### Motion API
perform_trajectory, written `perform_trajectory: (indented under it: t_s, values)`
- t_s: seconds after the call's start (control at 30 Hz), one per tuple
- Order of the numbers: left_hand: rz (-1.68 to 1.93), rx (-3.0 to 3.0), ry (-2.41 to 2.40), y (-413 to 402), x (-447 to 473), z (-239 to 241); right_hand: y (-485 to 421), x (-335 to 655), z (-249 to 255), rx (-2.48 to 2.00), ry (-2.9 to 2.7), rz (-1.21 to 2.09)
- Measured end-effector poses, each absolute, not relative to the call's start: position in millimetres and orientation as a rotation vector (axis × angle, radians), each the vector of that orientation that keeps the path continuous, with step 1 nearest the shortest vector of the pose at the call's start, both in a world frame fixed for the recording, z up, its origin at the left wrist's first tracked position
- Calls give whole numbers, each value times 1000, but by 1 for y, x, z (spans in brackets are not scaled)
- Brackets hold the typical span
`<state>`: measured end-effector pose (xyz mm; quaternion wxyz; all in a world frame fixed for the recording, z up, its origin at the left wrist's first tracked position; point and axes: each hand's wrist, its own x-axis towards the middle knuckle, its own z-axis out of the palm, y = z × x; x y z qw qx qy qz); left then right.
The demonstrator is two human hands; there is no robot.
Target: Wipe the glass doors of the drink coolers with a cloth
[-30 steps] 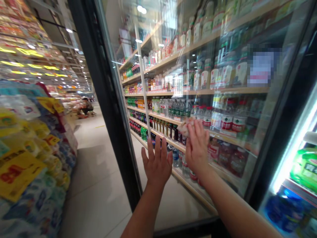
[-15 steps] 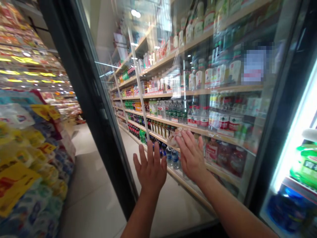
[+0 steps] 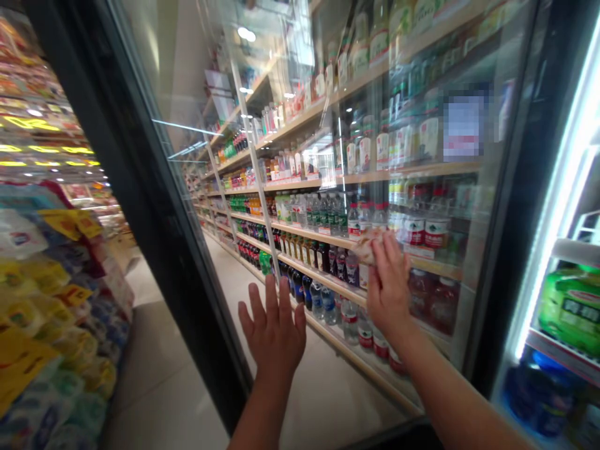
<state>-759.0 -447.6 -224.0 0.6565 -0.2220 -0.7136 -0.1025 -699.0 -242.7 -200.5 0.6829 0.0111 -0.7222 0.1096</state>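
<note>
A glass door (image 3: 300,369) in a black frame (image 3: 154,225) fills the middle of the view. Against its pane lies my left hand (image 3: 275,328), flat, with the fingers spread and nothing held. My right hand (image 3: 388,284) presses a crumpled, pale patterned cloth (image 3: 370,245) to the glass, to the right of and a little higher than the left. The fingers lie over the cloth and cover part of it. Shelves with rows of drink bottles (image 3: 323,306) show in and through the pane.
On the right, a lit cooler holds green bottles (image 3: 569,306) and blue bottles (image 3: 539,387). Stacked packs with yellow signs (image 3: 28,369) stand at the left beside the tiled aisle (image 3: 154,356). A blurred notice (image 3: 464,125) shows at the upper right of the glass.
My right hand has slid the cloth to the right across the glass. My left hand stays flat on the pane. The whole view has shifted slightly.
</note>
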Motion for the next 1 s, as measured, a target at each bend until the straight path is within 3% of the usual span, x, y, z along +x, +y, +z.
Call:
perform_trajectory:
  t_s: [0.67,0.83,1.0]
  values:
    - [-223,-493,-1602,-447,-758,-224,-183,-694,-215,-139,-1472,310]
    - [-228,-489,-1609,-447,-758,-226,-158,-690,-197,-252,-1367,387]
    - [-242,-492,-1604,-447,-759,-226,-180,-694,-200,-195,-1413,376]
